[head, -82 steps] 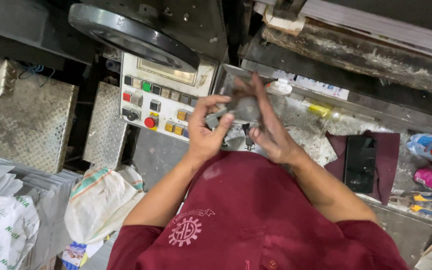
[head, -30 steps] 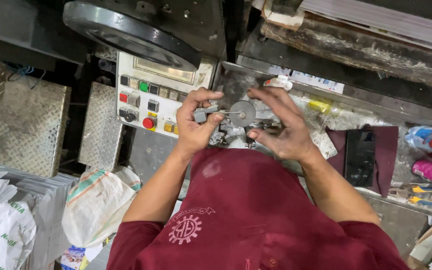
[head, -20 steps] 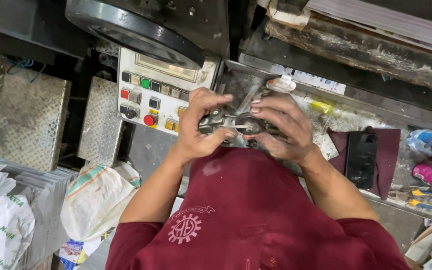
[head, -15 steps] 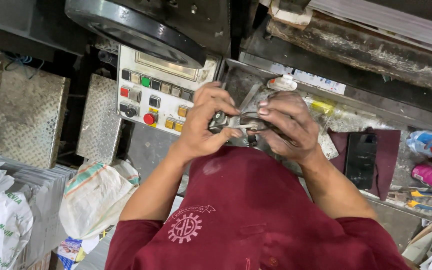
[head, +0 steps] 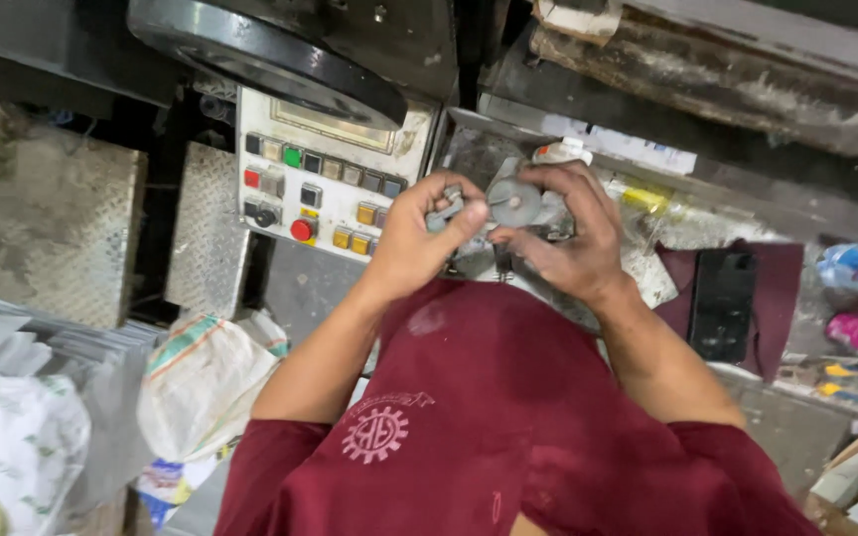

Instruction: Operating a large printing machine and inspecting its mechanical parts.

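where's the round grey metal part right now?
Head view, centre: the round grey metal part sits between the left hand and right hand, right of the control panel.

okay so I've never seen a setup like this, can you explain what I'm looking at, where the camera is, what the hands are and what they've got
The one picture comes from a camera worn on a person's head, looking down over their dark red shirt. There is no robot: these are two bare hands. The left hand and the right hand together hold a small grey metal part with a round disc, fingers closed around it. Beyond the hands is a machine's control panel with coloured buttons, under a big black round machine part. To the right, a black phone lies on a dark red cloth. At the lower left are white sacks.
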